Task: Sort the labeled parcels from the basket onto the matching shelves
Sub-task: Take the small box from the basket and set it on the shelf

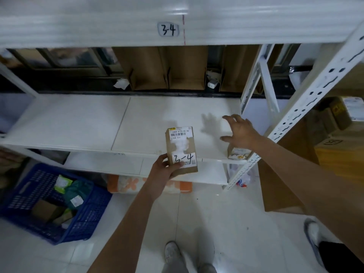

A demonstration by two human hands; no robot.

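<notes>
Cardboard parcel (pixel 181 149): marked 3-4, clasped at its lower end by the left grip (pixel 164 170), over the shelf (pixel 78 123) edge
Right grip (pixel 239 132): fingers spread, empty, above a small box (pixel 237 153)
Basket (pixel 86 213): blue, down-left of left grip, on floor
Tag (pixel 168 29): 3-4, above

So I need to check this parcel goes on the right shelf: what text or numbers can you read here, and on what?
"3-4": tag on the upper shelf edge.
"3-4": handwritten on the parcel in the left hand.
"140A 0123-00 A4": roughly, printed label on that parcel; its smaller print is unreadable.
Small box under the right hand: marking too blurred.
Basket labels: too small.
</notes>
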